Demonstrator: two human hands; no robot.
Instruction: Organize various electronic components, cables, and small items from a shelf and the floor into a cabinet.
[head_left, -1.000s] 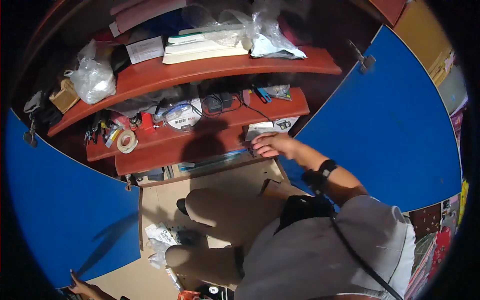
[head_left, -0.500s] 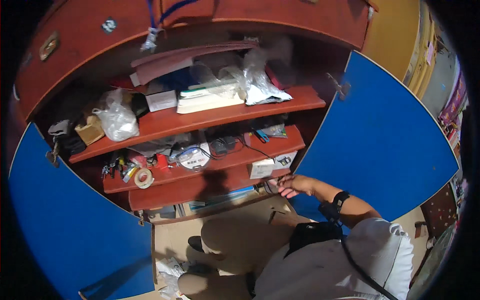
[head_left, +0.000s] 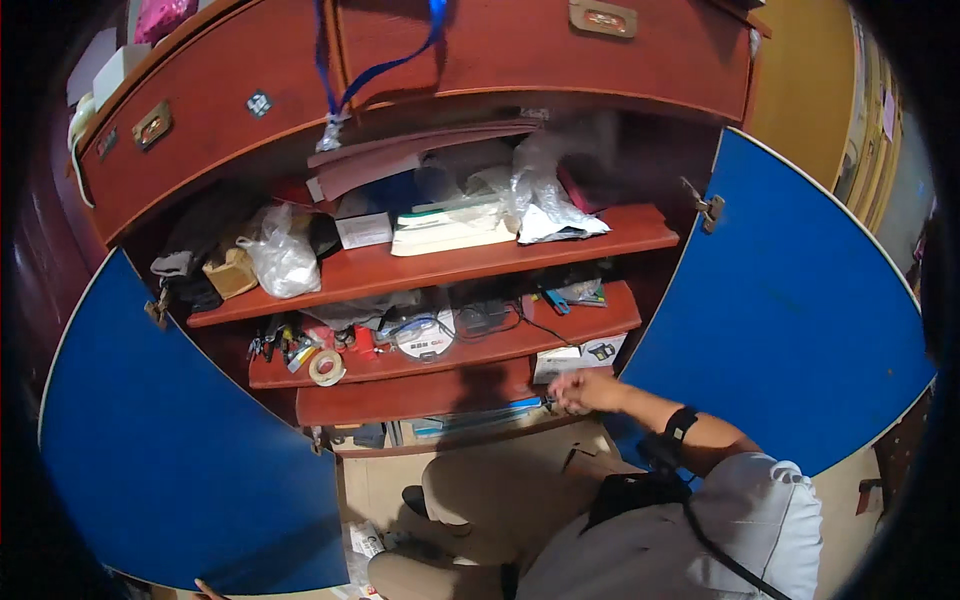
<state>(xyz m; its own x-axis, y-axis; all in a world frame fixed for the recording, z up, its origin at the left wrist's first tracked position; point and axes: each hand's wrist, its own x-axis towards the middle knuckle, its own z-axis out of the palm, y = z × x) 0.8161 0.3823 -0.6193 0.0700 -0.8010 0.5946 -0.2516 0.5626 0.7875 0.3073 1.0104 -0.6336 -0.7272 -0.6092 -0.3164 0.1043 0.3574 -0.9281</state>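
A flat, blue, pale-edged cabinet door [head_left: 190, 430], on the left, is likely stiff and best held by its rim, near which the mostly cropped left hand [head_left: 206, 591] is seen; its grip cannot be told. A small white cardboard box [head_left: 558, 364] with a dark printed picture, at the right end of the lowest red-brown wooden shelf [head_left: 400, 402], is probably light, crushable, best held by its sides. Just beside it, the blurred right hand [head_left: 588, 390] is held with fingers partly curled; whether anything is gripped cannot be told.

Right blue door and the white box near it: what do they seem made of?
The right blue door looks like painted or laminated board, satin: flat, even colour with a pale edge. The white box is probably thin, smooth cardboard, judging by its straight edges and printed side.
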